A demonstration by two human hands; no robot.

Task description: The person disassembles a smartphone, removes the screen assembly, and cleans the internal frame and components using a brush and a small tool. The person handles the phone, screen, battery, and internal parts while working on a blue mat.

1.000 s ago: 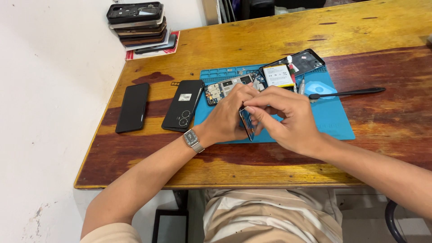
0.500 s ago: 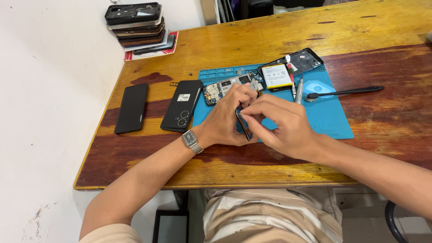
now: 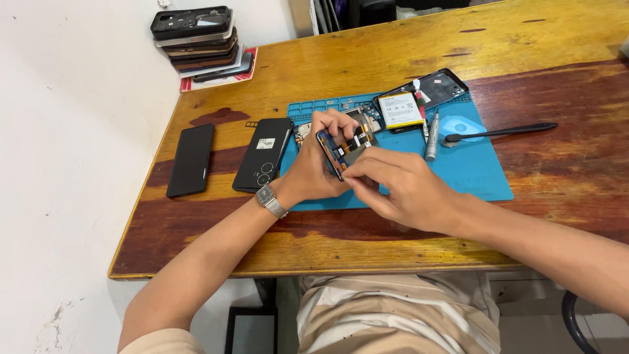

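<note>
My left hand grips an opened phone body, tilted up on its edge over the blue work mat so its circuit boards and flex cables face me. A metal watch sits on that wrist. My right hand pinches the lower right edge of the same phone with thumb and fingertips. Behind the hands, on the mat, lie another opened phone frame with a white battery and a grey screwdriver.
A black phone back cover and a black phone lie left of the mat. A stack of phones stands at the far left corner. A black spudger rests on a blue disc. The wooden table's near edge is at my lap.
The phone, held thin-edge toward me before, has been turned and raised so its open inside faces me. Both hands shifted slightly up and left with it.
</note>
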